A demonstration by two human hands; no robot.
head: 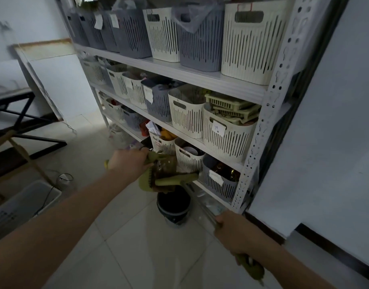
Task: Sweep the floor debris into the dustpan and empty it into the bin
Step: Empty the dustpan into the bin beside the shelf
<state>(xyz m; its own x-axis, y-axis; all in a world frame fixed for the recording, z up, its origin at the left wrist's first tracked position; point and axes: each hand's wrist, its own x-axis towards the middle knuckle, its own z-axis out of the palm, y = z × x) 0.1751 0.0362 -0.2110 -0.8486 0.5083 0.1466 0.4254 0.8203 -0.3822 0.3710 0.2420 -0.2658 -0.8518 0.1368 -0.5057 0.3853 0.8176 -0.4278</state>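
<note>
sweeping looks done and emptying is under way. left hand (pixel 129 163) grips the green dustpan (pixel 147 181), tipped above the black bin (pixel 173 202) at its 6 o'clock. right hand (pixel 235 234) is curled round the long handle (pixel 202 202). brown debris shows in the pan.

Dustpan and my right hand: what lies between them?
In the head view, a blurred metal pole spans that stretch, from the right hand up to the green dustpan; the black bin sits under the pan.
</note>
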